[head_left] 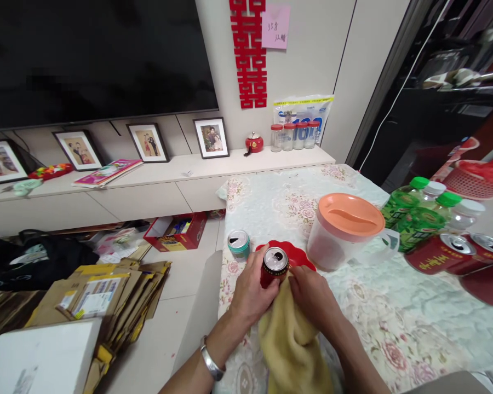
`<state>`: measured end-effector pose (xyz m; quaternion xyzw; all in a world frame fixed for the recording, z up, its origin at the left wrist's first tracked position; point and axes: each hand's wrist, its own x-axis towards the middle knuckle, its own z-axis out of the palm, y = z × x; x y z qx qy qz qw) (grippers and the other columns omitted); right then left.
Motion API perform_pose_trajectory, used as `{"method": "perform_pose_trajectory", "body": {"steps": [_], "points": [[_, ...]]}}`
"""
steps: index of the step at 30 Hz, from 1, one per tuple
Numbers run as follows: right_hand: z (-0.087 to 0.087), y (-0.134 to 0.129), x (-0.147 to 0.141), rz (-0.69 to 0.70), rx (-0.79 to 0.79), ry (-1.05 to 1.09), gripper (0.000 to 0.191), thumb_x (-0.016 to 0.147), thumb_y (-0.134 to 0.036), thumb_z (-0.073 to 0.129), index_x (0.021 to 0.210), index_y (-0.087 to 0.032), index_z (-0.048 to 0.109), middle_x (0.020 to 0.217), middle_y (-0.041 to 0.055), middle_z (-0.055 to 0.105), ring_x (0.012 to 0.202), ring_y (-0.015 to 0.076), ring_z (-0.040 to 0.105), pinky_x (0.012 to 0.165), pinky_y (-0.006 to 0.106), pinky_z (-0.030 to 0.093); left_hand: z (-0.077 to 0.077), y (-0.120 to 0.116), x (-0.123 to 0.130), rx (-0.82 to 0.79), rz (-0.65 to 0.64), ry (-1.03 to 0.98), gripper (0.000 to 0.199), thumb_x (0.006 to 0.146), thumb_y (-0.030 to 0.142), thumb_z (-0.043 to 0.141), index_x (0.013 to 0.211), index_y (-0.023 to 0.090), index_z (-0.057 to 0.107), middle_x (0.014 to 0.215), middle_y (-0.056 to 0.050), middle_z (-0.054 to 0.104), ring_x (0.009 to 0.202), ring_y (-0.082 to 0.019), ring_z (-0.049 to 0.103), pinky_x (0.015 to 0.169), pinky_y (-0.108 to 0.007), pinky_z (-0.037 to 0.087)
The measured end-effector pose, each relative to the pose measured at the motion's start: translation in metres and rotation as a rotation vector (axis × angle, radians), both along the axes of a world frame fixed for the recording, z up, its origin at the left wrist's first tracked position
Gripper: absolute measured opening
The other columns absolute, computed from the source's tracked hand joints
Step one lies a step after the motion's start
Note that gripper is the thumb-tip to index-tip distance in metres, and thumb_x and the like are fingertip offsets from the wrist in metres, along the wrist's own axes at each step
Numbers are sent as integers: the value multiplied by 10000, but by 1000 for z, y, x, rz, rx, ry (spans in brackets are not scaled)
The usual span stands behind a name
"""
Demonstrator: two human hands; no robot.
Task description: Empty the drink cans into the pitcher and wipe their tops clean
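Note:
My left hand [252, 293] is wrapped round a dark red drink can [275, 259], upright with its top opened. My right hand [310, 287] grips a yellow cloth [291, 334] against the can's right side, and the cloth hangs down toward me. Behind the can, partly covered by it and my hands, lies a red scalloped plate [299, 257]. A teal can [239, 244], also opened, stands just left of the plate. To the right of the plate is a clear plastic pitcher [331, 246] with an orange lid [350, 213].
Several green-labelled bottles [419, 219] and red cans [439, 254] are grouped at the table's right. A flowered tablecloth [390, 339] covers the table. Glass jars [287, 138] and picture frames [211, 138] line the cabinet behind. Flattened cardboard [119, 295] lies on the floor at left.

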<state>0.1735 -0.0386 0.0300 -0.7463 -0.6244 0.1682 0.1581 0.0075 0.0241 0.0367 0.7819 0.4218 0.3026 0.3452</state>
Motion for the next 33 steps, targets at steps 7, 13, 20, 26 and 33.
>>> {"method": "perform_pose_trajectory", "body": {"steps": [7, 13, 20, 26, 33], "points": [[15, -17, 10, 27, 456, 376, 235, 990, -270, 547, 1145, -221, 716, 1063, 39, 752, 974, 198, 713, 842, 290, 536, 4, 1, 4, -19, 34, -61, 597, 770, 171, 716, 1338, 214, 538, 1336, -119, 651, 1304, -315, 611, 1104, -492, 505], [1, -7, 3, 7, 698, 338, 273, 1022, -243, 520, 1231, -191, 688, 1081, 59, 738, 994, 188, 698, 875, 296, 538, 6, -3, 3, -120, 0, -168, 515, 816, 241, 749, 1280, 237, 525, 1286, -102, 702, 1220, -305, 673, 1040, -476, 533], [-14, 2, 5, 9, 297, 199, 371, 1024, -189, 395, 1260, -180, 681, 1071, 91, 709, 1000, 210, 680, 884, 320, 530, -4, -3, 1, -197, -4, -181, 580, 783, 175, 704, 1305, 200, 453, 1353, -160, 654, 1263, -325, 657, 1091, -533, 509], [-16, 2, 0, 19, 112, 81, 337, 975, -127, 422, 1144, -154, 712, 984, 122, 676, 895, 241, 681, 771, 321, 494, -7, 2, 1, -137, -29, -128, 707, 769, 169, 712, 1418, 219, 435, 1457, -140, 589, 1391, -327, 559, 1178, -529, 438], [-10, 2, -1, 29, 7, 39, 259, 924, -82, 461, 948, -125, 716, 909, 141, 684, 805, 258, 679, 701, 334, 463, 0, 2, 1, -102, -21, -96, 666, 736, 126, 742, 1361, 231, 538, 1360, -95, 583, 1327, -311, 571, 1151, -495, 455]]}}
